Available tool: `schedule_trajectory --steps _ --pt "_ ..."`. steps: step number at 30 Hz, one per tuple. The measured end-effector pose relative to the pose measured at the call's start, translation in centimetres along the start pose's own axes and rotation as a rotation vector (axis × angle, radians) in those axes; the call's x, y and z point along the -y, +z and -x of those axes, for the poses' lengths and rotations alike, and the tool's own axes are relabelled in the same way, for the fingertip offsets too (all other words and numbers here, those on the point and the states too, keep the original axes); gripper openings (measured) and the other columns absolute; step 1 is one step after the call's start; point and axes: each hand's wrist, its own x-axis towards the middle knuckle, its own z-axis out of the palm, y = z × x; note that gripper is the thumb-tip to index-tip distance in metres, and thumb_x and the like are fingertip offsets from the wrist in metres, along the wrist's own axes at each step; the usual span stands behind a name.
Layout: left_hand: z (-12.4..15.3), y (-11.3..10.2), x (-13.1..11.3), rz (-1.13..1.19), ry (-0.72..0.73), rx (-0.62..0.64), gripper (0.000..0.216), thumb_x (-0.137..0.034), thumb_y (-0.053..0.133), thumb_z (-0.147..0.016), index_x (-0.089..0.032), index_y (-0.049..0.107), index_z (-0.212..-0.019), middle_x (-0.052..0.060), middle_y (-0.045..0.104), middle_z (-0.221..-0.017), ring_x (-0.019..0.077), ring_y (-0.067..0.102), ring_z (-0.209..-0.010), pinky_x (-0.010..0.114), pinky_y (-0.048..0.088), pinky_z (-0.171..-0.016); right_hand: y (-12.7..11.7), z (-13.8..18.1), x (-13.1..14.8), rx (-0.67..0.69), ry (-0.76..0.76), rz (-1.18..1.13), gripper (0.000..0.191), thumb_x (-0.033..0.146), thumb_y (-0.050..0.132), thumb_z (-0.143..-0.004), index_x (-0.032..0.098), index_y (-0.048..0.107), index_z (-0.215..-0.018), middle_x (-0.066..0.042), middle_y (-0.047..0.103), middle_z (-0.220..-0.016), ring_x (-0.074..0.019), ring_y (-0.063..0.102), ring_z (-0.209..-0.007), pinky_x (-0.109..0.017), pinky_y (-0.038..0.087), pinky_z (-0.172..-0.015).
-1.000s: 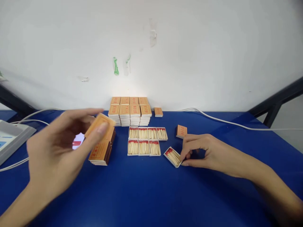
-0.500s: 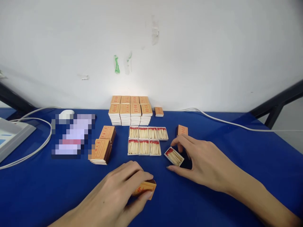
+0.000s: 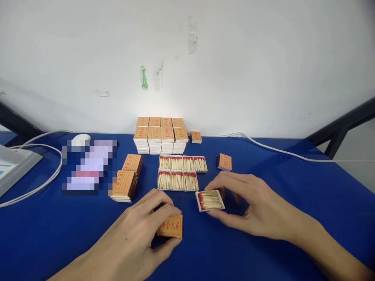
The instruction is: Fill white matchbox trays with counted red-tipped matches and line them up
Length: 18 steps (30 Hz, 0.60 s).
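Between the thumb and fingers of my left hand [image 3: 143,230] is an orange matchbox sleeve [image 3: 172,226] with red lettering on its top. My right hand [image 3: 246,203] grips a white matchbox tray [image 3: 197,201] by its long sides. Matches [image 3: 209,200] fill this tray, their red heads pointing left toward the sleeve. Tray and sleeve are apart, with a short gap of blue table between them. Beyond my hands, several more match-filled trays [image 3: 178,180] lie in two rows, red heads at the far end.
Stacked matchboxes [image 3: 154,134] stand by the wall. Piled orange sleeves [image 3: 124,183] lie at left, near a blurred phone-like object [image 3: 90,166] and a white device [image 3: 17,168]. Single matchboxes lie at the back [image 3: 196,137] and right [image 3: 224,161]. A white cable [image 3: 278,152] runs along the right.
My right hand has closed on the filled tray, turned it so the match heads face left, and brought it left. My left hand has shifted slightly left and levelled the sleeve.
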Motion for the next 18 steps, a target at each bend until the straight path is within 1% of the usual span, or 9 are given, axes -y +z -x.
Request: schedule_trajectory --steps 2,5,11,15,18 --pt "-0.2 0.1 0.0 0.050 -0.015 -0.051 0.028 -0.011 0.074 -0.101 -0.031 0.071 -0.120 -0.003 0.070 -0.117 0.0148 0.076 -0.100 0.028 0.063 -0.085 0.8 0.0 0.5 -0.005 -0.053 -0.046 0.021 0.035 0.081 -0.102 0.025 0.073 -0.119 0.003 0.077 -0.099 -0.0128 0.068 -0.077 -0.028 0.051 -0.068" --pt "-0.2 0.2 -0.1 0.118 -0.006 -0.101 0.028 -0.016 0.077 -0.106 -0.035 0.071 -0.126 -0.006 0.071 -0.118 0.0118 0.076 -0.098 0.024 0.062 -0.087 1.8 0.0 1.0 0.005 -0.096 -0.093 0.023 0.031 0.084 -0.100 0.024 0.074 -0.119 0.003 0.077 -0.101 -0.0124 0.070 -0.081 -0.027 0.051 -0.069" --pt "-0.1 0.3 -0.2 0.148 0.039 -0.105 0.033 -0.021 0.078 -0.109 -0.038 0.069 -0.136 -0.006 0.071 -0.124 0.0100 0.077 -0.101 0.020 0.061 -0.090 2.4 0.0 1.1 0.024 -0.116 -0.117 0.026 0.037 0.084 -0.103 0.023 0.075 -0.124 0.000 0.078 -0.106 -0.0139 0.072 -0.085 -0.028 0.051 -0.071" --pt "-0.3 0.3 -0.1 0.143 0.050 -0.109 0.034 -0.020 0.079 -0.108 -0.037 0.069 -0.136 -0.006 0.070 -0.123 0.0095 0.077 -0.101 0.019 0.061 -0.091 2.5 0.0 1.0 0.028 -0.127 -0.119 0.025 0.038 0.083 -0.105 0.022 0.075 -0.123 -0.001 0.077 -0.106 -0.0141 0.072 -0.086 -0.028 0.052 -0.072" --pt "-0.5 0.4 0.0 0.141 0.051 -0.111 0.034 -0.021 0.081 -0.108 -0.036 0.070 -0.136 -0.005 0.070 -0.122 0.0096 0.077 -0.100 0.018 0.062 -0.090 2.6 0.0 1.1 0.003 -0.149 -0.089 0.027 0.039 0.083 -0.105 0.021 0.075 -0.123 -0.001 0.076 -0.103 -0.0142 0.070 -0.084 -0.028 0.051 -0.070"
